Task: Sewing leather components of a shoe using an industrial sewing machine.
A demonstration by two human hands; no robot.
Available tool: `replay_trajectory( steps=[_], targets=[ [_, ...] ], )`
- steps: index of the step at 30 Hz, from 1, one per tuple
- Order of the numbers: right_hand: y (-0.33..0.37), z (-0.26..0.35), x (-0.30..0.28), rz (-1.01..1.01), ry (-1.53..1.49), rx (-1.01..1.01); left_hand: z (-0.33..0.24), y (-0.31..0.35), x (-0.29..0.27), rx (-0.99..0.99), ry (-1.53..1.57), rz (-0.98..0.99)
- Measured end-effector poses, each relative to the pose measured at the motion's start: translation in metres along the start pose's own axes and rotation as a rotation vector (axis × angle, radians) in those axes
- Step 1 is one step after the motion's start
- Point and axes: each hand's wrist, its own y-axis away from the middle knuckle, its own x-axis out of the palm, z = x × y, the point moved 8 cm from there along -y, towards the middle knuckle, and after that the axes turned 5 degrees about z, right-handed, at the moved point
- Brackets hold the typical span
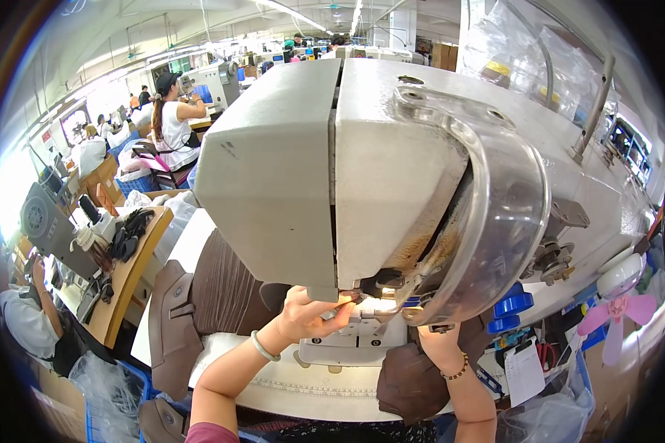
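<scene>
A large off-white sewing machine (273, 170) fills the middle of the view. Under its head, my left hand (307, 314) is raised beside the needle area, thumb and fingers pinched together. Whatever lies between those fingertips is too small to make out. My right hand (440, 348) is to the right of the needle, its fingers mostly hidden behind the curved clear guard (506, 199). Dark brown leather-like pieces (412, 382) lie against the right hand's near side. A stack of brown pieces (229, 292) and a brown flap with a strap (176, 325) rest left of the machine.
The pale worktable (295, 387) carries a ruler scale along its near edge. On the right are a pink-bladed fan (617, 317), blue spools (511, 306), red-handled scissors (546, 354) and a paper sheet (524, 373). Co-workers sit at machines on the left, near a wooden table (129, 288).
</scene>
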Motion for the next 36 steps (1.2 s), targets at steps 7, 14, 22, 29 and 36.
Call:
replay_trajectory(
  steps=[7,14,22,29,36],
  targets=[
    [-0.005,0.016,0.004,0.137,0.385,-0.094,-0.006,-0.013,-0.012,0.021,0.047,-0.058],
    [0.006,-0.007,0.008,0.066,0.104,0.074,0.003,-0.001,0.0,0.005,0.053,0.0],
    [-0.004,0.002,0.001,0.013,-0.065,0.059,-0.003,-0.001,-0.002,0.052,-0.016,-0.042],
    [-0.008,0.012,0.001,0.003,0.073,-0.039,-0.018,-0.018,-0.025,0.028,0.016,-0.158],
    [-0.01,0.0,-0.001,-0.042,-0.284,0.193,-0.027,-0.019,-0.029,0.013,0.022,-0.125]
  ],
)
